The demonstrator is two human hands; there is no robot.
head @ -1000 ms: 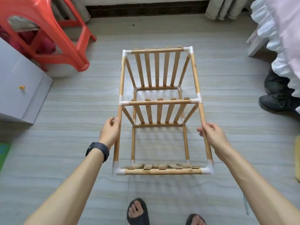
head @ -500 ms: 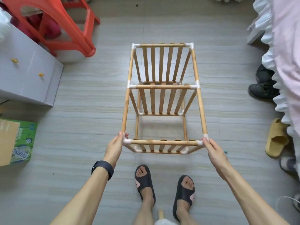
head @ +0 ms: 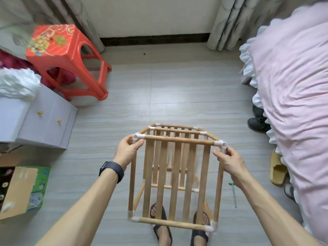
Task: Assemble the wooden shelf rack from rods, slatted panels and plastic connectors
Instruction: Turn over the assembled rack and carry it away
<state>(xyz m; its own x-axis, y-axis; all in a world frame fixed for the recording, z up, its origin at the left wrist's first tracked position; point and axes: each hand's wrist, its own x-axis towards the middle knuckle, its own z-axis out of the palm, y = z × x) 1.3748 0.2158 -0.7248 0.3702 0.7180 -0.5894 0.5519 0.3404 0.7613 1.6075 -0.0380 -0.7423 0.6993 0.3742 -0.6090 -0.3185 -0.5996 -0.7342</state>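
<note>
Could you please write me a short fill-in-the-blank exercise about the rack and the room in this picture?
1. The left hand and right hand each grip the wooden rack at a plastic connector coloured ____.
2. The black wristband sits on the person's ____ arm.
3. The bedding at the right is coloured ____.

Missing words: white; left; pink.
</note>
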